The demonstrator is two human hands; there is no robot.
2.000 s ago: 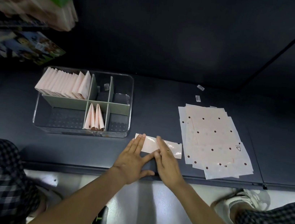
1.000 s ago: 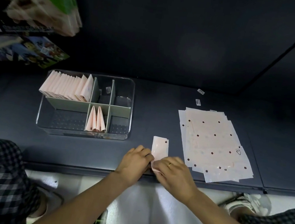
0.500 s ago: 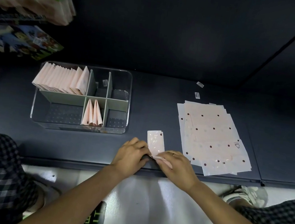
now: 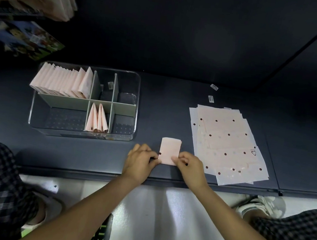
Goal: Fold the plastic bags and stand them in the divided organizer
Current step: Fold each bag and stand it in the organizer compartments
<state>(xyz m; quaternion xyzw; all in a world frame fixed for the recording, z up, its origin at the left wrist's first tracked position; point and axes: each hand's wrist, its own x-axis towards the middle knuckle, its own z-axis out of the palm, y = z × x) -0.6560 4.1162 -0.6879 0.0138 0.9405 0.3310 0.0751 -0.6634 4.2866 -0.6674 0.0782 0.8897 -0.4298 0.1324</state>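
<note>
From the head camera I see my left hand (image 4: 141,159) curled, pinching the near left corner of the folded bag (image 4: 169,151). My right hand (image 4: 188,165) pinches its near right edge, fingers bent. The bag is a small pale pink rectangle lying flat on the dark shelf (image 4: 162,104), between the clear divided organizer (image 4: 135,88) and the stack of flat bags (image 4: 226,144).

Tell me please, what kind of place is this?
Probably a shop aisle: a low, dark metal shelf serves as the work surface, packaged goods sit on shelving at upper left, and the person crouches on a pale floor.
</note>
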